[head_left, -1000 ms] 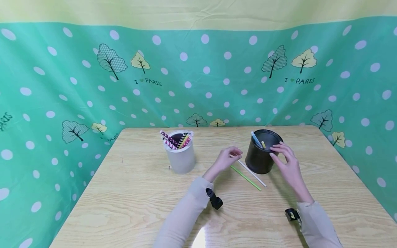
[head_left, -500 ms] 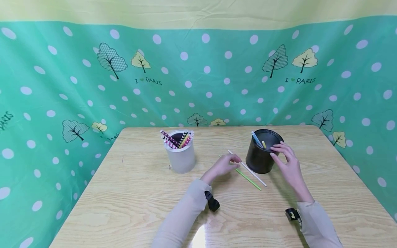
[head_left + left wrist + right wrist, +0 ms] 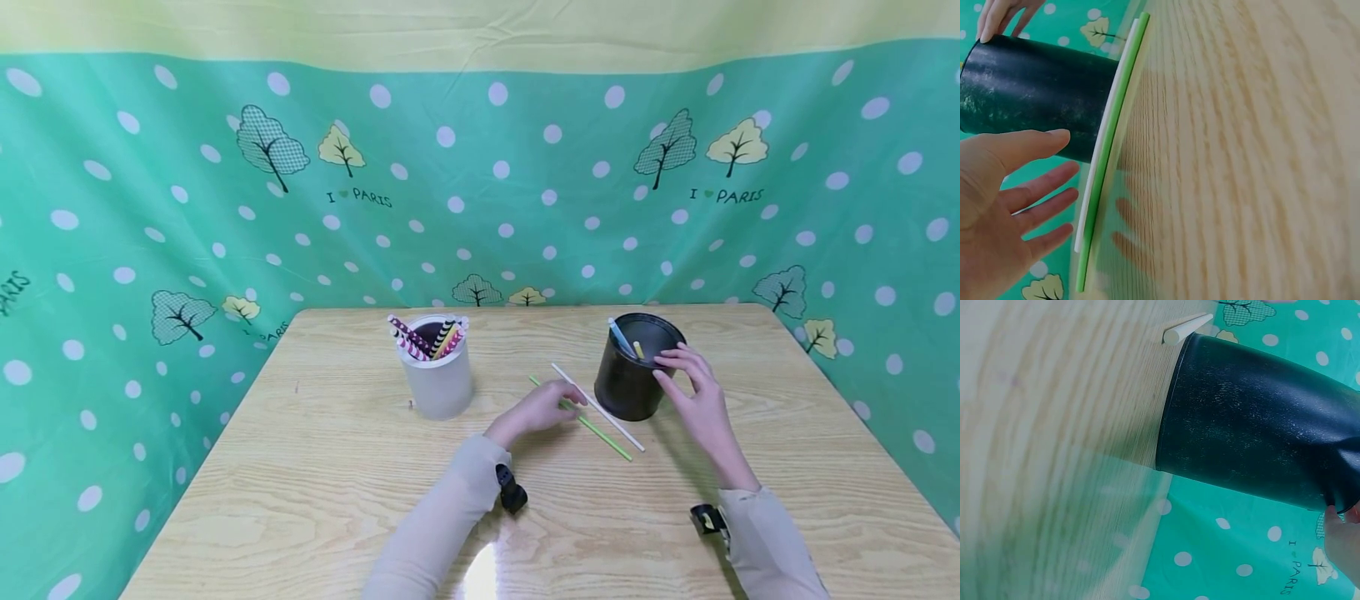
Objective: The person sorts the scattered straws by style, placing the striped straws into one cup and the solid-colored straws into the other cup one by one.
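Observation:
A green straw [image 3: 606,437] and a white straw [image 3: 626,435] lie side by side on the wooden table. Over the green straw hovers my left hand [image 3: 538,407]; in the left wrist view its thumb and fingers are spread, with a gap between them and the straws. To the right stands a black cup [image 3: 627,387], upright, with a blue straw [image 3: 619,337] and a yellow one [image 3: 637,350] inside. My right hand [image 3: 697,396] holds this cup's rim between thumb and fingers; the right wrist view shows only part of that hand.
Left of my left hand, a white cup [image 3: 441,390] holds several patterned straws [image 3: 431,340]. A green dotted curtain [image 3: 480,192] hangs behind the table [image 3: 322,467] and along both sides.
My left hand has moved slightly down and away from the white straw, over the green one. More of both straws' far ends shows. The right hand stays at the black cup.

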